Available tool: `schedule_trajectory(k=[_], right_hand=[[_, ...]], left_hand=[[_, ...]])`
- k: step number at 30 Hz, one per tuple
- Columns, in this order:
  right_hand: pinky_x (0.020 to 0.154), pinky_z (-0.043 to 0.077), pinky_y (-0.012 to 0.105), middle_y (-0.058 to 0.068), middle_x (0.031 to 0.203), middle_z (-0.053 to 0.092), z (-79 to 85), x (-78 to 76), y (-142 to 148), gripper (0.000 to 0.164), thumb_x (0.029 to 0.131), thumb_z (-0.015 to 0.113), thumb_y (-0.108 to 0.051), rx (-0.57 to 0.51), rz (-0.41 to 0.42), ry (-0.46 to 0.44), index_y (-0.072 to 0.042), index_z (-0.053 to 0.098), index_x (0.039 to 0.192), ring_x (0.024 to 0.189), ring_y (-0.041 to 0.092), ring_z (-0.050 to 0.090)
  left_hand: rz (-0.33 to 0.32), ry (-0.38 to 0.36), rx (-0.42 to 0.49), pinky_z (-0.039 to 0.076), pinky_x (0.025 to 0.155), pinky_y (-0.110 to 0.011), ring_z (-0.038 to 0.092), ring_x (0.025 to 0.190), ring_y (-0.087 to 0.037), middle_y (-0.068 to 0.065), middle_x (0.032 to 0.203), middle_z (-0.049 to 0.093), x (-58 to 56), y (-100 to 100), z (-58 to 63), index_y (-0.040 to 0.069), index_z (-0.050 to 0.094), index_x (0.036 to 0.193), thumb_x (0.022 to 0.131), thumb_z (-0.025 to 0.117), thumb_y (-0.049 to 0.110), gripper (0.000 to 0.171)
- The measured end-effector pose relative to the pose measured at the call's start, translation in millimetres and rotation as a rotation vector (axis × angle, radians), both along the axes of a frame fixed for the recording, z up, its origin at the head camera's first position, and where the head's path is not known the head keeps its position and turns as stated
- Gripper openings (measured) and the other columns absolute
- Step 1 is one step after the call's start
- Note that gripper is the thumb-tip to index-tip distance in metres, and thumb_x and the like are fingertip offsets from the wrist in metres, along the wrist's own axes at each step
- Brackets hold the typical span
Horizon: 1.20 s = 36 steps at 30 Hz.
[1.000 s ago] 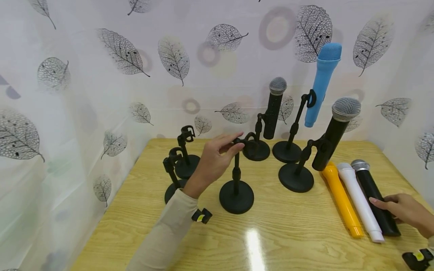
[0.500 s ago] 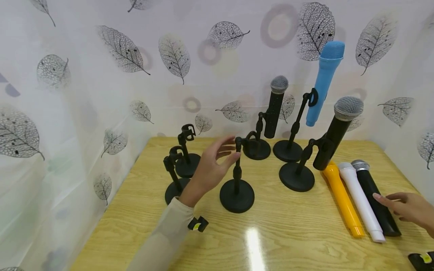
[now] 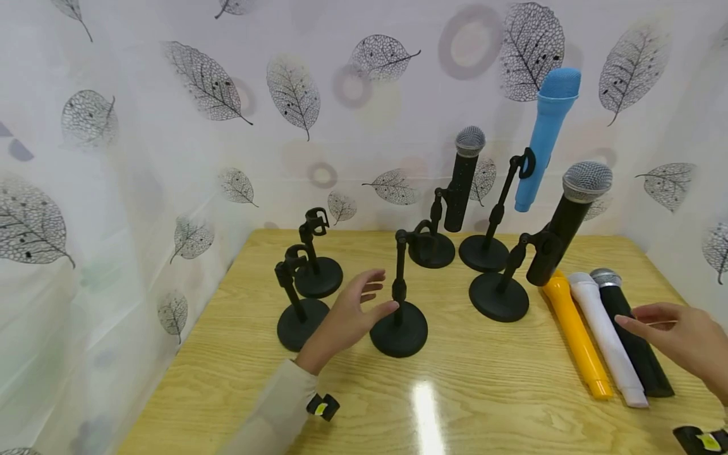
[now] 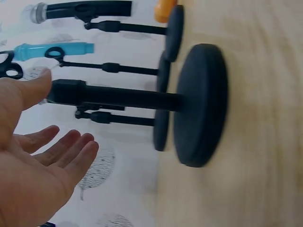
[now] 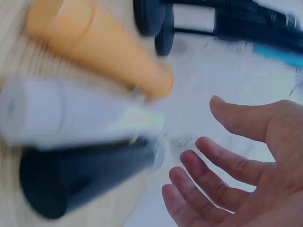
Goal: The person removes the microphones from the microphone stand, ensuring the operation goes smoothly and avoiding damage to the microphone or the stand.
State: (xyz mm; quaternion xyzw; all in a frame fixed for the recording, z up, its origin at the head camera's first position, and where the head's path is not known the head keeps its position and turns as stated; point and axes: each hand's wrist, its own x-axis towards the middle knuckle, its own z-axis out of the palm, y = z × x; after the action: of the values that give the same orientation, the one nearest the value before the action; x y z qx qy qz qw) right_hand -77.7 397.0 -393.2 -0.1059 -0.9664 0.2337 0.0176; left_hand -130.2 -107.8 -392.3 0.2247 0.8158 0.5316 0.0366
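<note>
My left hand (image 3: pixel 348 316) is beside a black microphone stand (image 3: pixel 400 272) whose clip holds nothing. Its fingers are spread and hold nothing; in the left wrist view the thumb lies close to the stand's pole (image 4: pixel 128 97), and I cannot tell if they touch. Over at the right, my right hand (image 3: pixel 679 332) hovers by a black microphone (image 3: pixel 631 338) with a silver head, fingers loosely bent around nothing. That microphone lies on the table alongside a white microphone (image 3: pixel 608 338) and an orange microphone (image 3: pixel 576 338). The right wrist view is blurred but shows the palm (image 5: pixel 279 189) holding nothing.
Two black stands (image 3: pixel 301 316) (image 3: pixel 318 276) with bare clips stand at left. Toward the back right, stands hold a black microphone (image 3: pixel 462 177), a blue microphone (image 3: pixel 543 145) and a larger black microphone (image 3: pixel 563 227). A leaf-patterned curtain (image 3: pixel 227 139) borders the wooden table (image 3: pixel 483 392).
My left hand has let go of the middle stand's top and dropped down beside its pole. My right hand has come off the lying black microphone and risen slightly.
</note>
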Motion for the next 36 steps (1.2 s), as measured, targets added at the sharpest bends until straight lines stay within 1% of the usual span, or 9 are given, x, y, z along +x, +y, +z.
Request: schedule_trajectory(k=[3,7,10,13,20,23,27,30,36], right_hand=[[0.064,0.058,0.051,0.033,0.094,0.064,6.4,-3.1,-23,0.057,0.096,0.073,-0.036,0.018,0.099,0.023,0.019,0.062,0.106,0.080,0.041,0.061],[0.063,0.057,0.040,0.017,0.090,0.070,11.2,-6.3,-60,0.051,0.093,0.076,-0.036,-0.012,0.223,-0.006,0.012,0.067,0.106,0.080,0.032,0.066],[0.063,0.053,0.030,0.006,0.089,0.071,11.6,-7.4,-90,0.046,0.091,0.078,-0.036,-0.052,0.282,-0.014,0.007,0.070,0.106,0.080,0.025,0.066],[0.062,0.053,0.025,0.001,0.086,0.070,10.1,-8.2,-120,0.040,0.089,0.080,-0.032,-0.107,0.339,0.021,0.004,0.072,0.104,0.078,0.019,0.064],[0.068,0.056,0.021,-0.001,0.088,0.070,9.6,-18.5,-182,0.023,0.088,0.082,-0.021,-0.272,0.472,0.122,-0.004,0.074,0.101,0.077,0.014,0.064],[0.069,0.058,0.023,-0.002,0.091,0.072,5.1,-26.7,-204,0.019,0.088,0.082,-0.020,-0.328,0.522,0.184,-0.007,0.075,0.100,0.078,0.013,0.065],[0.073,0.059,0.027,0.000,0.099,0.074,0.8,-37.3,-234,0.023,0.087,0.083,-0.020,-0.413,0.562,0.272,-0.009,0.075,0.106,0.083,0.012,0.067],[0.078,0.060,0.029,0.005,0.106,0.074,0.9,-45.5,-254,0.031,0.087,0.083,-0.020,-0.484,0.584,0.320,-0.008,0.074,0.113,0.089,0.016,0.070],[0.081,0.060,0.037,0.006,0.108,0.073,3.2,-59.1,-282,0.036,0.086,0.084,-0.023,-0.587,0.588,0.354,-0.007,0.073,0.116,0.095,0.023,0.070]], left_hand=[[-0.008,-0.044,-0.032,0.044,0.110,-0.043,0.050,0.135,-0.027,-0.010,0.148,0.049,0.7,1,-8.4,0.008,0.042,0.150,0.096,0.073,0.026,0.066],[-0.009,-0.070,-0.027,0.047,0.108,-0.044,0.054,0.131,-0.029,-0.010,0.140,0.056,0.2,6,-17.6,0.009,0.050,0.144,0.095,0.073,0.023,0.056],[0.005,-0.069,-0.020,0.050,0.104,-0.038,0.060,0.124,-0.024,-0.004,0.129,0.063,-1.9,12,-24.4,0.012,0.057,0.137,0.096,0.073,0.023,0.046],[0.036,-0.052,-0.017,0.054,0.098,-0.031,0.065,0.114,-0.018,0.001,0.118,0.067,-4.4,18,-28.7,0.014,0.063,0.128,0.094,0.075,0.025,0.037],[0.103,0.043,0.001,0.058,0.085,-0.029,0.070,0.092,-0.012,0.002,0.099,0.073,-10.3,30,-33.4,0.011,0.073,0.106,0.092,0.078,0.023,0.020],[0.117,0.069,-0.009,0.058,0.083,-0.027,0.070,0.089,-0.009,0.003,0.096,0.075,-11.9,31,-36.4,0.010,0.076,0.102,0.092,0.078,0.022,0.016],[0.107,0.093,-0.009,0.058,0.083,-0.027,0.071,0.089,-0.009,0.003,0.095,0.076,-12.8,31,-40.1,0.009,0.078,0.098,0.092,0.077,0.022,0.015],[0.106,0.104,-0.009,0.059,0.082,-0.027,0.071,0.088,-0.008,0.003,0.094,0.076,-13.4,30,-41.8,0.011,0.078,0.098,0.092,0.077,0.023,0.014],[0.101,0.138,-0.010,0.058,0.077,-0.025,0.070,0.083,-0.007,0.002,0.091,0.076,-14.4,30,-41.3,0.011,0.078,0.097,0.092,0.077,0.022,0.012]])
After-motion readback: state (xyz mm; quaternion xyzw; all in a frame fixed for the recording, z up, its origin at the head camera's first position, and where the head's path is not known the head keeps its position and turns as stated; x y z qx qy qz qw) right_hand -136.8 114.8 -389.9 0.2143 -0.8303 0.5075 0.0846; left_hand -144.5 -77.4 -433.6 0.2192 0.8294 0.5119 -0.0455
